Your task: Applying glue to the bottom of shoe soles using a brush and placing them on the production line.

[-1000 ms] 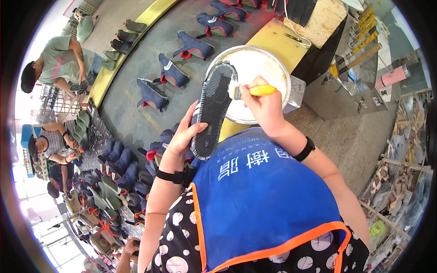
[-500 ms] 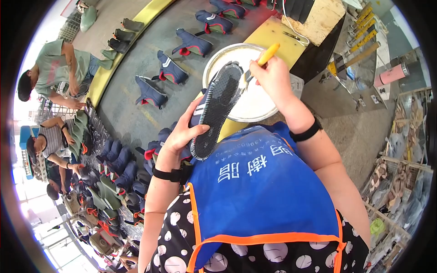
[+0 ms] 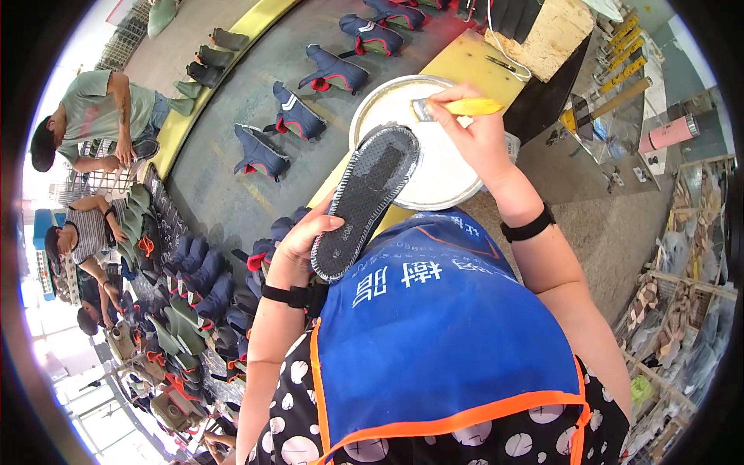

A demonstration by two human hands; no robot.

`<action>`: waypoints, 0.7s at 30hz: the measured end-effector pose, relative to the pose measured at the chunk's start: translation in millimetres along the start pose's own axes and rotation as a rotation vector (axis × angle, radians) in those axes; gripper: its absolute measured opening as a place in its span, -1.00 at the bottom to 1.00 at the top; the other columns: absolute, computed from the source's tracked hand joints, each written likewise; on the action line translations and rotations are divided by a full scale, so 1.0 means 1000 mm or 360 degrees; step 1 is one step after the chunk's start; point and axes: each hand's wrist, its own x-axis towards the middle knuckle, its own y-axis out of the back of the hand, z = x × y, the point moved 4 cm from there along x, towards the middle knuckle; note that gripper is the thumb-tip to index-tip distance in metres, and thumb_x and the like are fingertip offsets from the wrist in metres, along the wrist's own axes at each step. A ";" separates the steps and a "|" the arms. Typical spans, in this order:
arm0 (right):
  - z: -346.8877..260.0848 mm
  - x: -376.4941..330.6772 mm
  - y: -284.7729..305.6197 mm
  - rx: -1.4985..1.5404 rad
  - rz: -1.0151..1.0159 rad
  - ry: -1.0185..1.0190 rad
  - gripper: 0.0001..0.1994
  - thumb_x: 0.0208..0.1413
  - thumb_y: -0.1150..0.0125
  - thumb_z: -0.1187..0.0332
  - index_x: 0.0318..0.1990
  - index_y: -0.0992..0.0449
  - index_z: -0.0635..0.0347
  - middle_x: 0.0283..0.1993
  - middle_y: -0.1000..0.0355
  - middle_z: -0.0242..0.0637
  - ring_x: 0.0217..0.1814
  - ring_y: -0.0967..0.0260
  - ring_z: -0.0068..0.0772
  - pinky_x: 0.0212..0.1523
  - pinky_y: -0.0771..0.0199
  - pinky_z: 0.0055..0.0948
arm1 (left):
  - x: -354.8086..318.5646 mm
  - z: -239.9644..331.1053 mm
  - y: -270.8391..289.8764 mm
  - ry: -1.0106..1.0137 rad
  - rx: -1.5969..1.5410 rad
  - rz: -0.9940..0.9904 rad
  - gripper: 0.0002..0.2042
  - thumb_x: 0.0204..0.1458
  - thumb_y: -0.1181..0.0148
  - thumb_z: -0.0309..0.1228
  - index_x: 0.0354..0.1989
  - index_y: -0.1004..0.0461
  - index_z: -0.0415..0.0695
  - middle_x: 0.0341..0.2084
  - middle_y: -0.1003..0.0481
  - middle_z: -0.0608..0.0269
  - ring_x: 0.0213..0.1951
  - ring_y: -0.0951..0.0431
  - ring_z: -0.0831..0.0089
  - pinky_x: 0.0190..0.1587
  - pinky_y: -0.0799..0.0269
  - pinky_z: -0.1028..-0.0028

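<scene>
A navy shoe upper, bottom side up, is gripped in my left hand, which closes round its side with the thumb on the edge. Its black stitched bottom faces me, with a darker, wet-looking patch toward the far end. My right hand is closed on a paintbrush with a yellow handle. The bristles point left, above a round white basin that holds white liquid. The brush is apart from the shoe upper, whose far end overlaps the basin's left side in view.
Beyond the basin, a grey conveyor belt carries several navy shoe uppers. More uppers are piled at left, near co-workers. A board-topped black box stands far right. A pink cylinder and a cluttered rack are at right.
The brush has left the shoe upper's edge and swung round, its bristles now pointing left over the basin. The upper has tilted, its bottom facing me more fully.
</scene>
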 end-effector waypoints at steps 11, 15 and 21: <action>0.035 0.000 0.002 -0.0696 -0.0051 -0.0528 -0.79 0.08 -0.31 0.27 -0.38 -0.54 0.25 -0.54 -0.48 -0.16 -0.52 -0.47 -0.24 -0.47 -0.39 -0.32 | -0.020 -0.009 0.062 -0.0006 -0.0634 0.0333 -0.38 -0.03 -0.19 -0.27 0.22 -0.31 -0.35 -0.06 -0.54 -0.09 -0.12 -0.62 0.18 0.02 -0.54 0.28; 0.077 -0.025 0.027 -0.0402 0.0094 -0.0445 -0.83 0.10 -0.31 0.40 -0.42 -0.48 0.31 -0.56 -0.42 -0.32 -0.54 -0.35 -0.48 -0.46 -0.37 -0.42 | -0.037 0.022 0.061 -0.0244 -0.0700 0.0276 -0.30 0.07 0.03 0.02 0.18 -0.31 -0.39 -0.07 -0.52 -0.29 -0.10 -0.60 -0.12 -0.04 -0.56 0.09; 0.074 -0.042 0.036 0.0115 0.0100 -0.0832 -0.84 0.19 -0.22 0.48 -0.41 -0.40 0.25 -0.58 -0.33 -0.41 -0.59 -0.26 -0.64 -0.54 -0.29 -0.59 | -0.081 0.046 0.146 -0.0637 -0.0982 0.0718 -0.31 0.04 0.04 0.07 0.15 -0.38 -0.31 0.00 -0.49 -0.22 -0.04 -0.54 -0.19 0.04 -0.46 -0.06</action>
